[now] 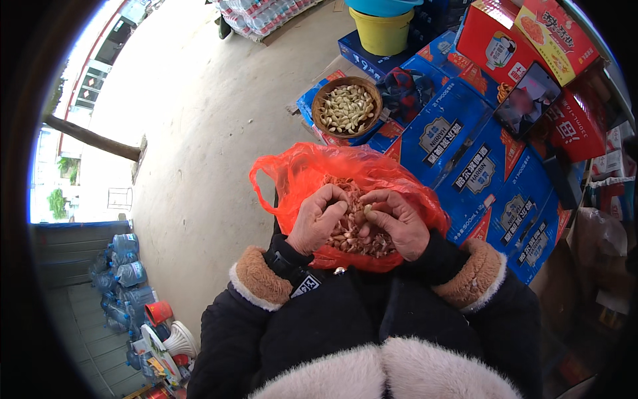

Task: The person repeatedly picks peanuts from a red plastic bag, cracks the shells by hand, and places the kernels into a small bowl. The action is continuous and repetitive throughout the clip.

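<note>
An open red plastic bag point(294, 164) lies on my lap, holding unpeeled garlic cloves point(349, 242) and loose papery skins point(344, 184). Over it, my right hand point(401, 227) pinches a pale garlic clove point(368, 208) between thumb and finger. My left hand point(319, 217) is close beside it, thumb and forefinger pinched together; whether a bit of skin is between them cannot be told. Beyond the bag, a round wicker basket point(317, 112) holds many peeled garlic cloves point(349, 107).
Blue beer cartons point(428, 174) are stacked at the right, with a phone point(528, 102) leaning on red boxes point(498, 45). A yellow bucket point(381, 32) stands behind the basket. Empty water bottles point(129, 274) lie at the left, near a wooden post point(94, 138).
</note>
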The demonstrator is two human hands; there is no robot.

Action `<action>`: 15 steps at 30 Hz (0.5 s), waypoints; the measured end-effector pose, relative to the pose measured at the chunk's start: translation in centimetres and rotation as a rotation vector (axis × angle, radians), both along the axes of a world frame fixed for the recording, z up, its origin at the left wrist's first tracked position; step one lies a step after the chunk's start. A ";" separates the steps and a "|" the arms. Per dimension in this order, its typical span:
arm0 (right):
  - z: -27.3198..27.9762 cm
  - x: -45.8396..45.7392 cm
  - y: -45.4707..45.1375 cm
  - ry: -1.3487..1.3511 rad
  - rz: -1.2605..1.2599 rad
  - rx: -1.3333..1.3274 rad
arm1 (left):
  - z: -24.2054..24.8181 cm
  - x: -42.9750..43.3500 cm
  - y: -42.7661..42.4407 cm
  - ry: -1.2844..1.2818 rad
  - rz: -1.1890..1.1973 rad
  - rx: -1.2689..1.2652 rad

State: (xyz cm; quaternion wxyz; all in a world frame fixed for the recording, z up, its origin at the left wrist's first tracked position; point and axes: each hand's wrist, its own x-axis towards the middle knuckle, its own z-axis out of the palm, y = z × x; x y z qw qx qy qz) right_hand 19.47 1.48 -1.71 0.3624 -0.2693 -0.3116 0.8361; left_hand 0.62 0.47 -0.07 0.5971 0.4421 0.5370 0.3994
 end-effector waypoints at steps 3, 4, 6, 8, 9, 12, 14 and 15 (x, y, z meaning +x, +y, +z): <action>0.5 0.0 0.1 0.029 0.009 -0.036 | -0.3 -0.1 0.2 -0.352 -0.036 -0.087; 0.6 0.0 0.1 0.021 0.011 -0.056 | -0.3 -0.1 0.2 -0.331 -0.040 -0.081; 0.6 0.0 0.1 0.022 0.022 -0.033 | -0.1 0.0 0.3 -0.311 -0.050 -0.068; 0.6 0.0 0.1 0.020 0.022 -0.025 | 0.2 0.3 0.1 -0.335 -0.035 -0.073; 0.5 -0.1 0.1 0.023 0.014 -0.018 | 0.4 0.4 0.0 -0.363 -0.037 -0.070; 0.3 0.0 0.1 0.005 0.000 0.025 | 1.0 0.7 0.0 -0.362 -0.018 -0.142; 0.2 0.0 0.1 -0.035 0.008 0.060 | 1.3 0.9 0.0 -0.277 -0.055 -0.164; 0.1 0.1 0.1 -0.064 0.019 0.079 | 1.3 0.9 0.0 -0.260 -0.078 -0.166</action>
